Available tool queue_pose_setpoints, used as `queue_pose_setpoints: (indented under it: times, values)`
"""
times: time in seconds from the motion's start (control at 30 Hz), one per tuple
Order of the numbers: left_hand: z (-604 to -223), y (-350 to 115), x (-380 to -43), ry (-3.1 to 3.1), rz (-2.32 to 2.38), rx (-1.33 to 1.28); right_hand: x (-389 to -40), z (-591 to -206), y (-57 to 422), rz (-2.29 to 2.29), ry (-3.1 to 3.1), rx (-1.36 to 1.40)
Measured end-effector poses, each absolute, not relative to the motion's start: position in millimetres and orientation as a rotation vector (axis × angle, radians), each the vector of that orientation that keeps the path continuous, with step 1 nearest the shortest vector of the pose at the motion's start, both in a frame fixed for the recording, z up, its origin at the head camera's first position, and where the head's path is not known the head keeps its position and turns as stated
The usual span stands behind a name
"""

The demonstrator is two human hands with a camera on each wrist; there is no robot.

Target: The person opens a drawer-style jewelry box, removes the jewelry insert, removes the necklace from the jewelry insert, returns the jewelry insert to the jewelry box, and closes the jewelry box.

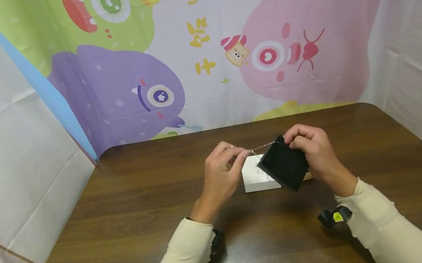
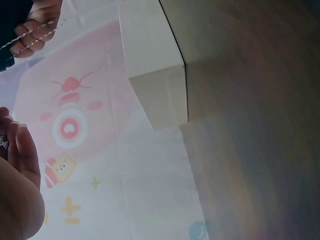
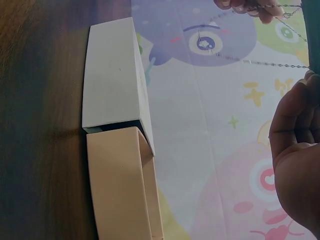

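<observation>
Where cartoon cloth (image 1: 207, 97) backs the brown table (image 1: 119, 209), the left hand (image 1: 222, 173) pinches chain (image 1: 263, 146), the right hand (image 1: 316, 151) a black pad (image 1: 285, 164).

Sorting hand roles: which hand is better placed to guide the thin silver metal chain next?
Left, probably: the left hand pinches the chain, which runs to the flat black square pad. The right hand grips that pad near its top corner, so it seems better kept for steadying.

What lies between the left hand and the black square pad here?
In the head view, a thin chain spans from the left hand to the black square pad; part of the white box shows behind that gap.
</observation>
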State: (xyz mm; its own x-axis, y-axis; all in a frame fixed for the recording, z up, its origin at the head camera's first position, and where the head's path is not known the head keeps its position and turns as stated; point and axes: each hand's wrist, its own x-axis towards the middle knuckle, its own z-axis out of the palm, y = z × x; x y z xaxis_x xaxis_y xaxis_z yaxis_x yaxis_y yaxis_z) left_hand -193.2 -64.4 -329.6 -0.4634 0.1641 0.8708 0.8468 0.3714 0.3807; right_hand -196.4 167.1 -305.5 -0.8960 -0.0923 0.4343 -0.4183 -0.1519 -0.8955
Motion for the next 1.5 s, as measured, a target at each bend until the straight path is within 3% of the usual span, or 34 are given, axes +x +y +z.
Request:
queue_pose_setpoints:
  times: [1.5]
  values:
    - [-331.3,-65.7,-193.9,-1.856,-1.138,-0.815,-193.6,-304.0,165.5,2.21,-1.95,0.72]
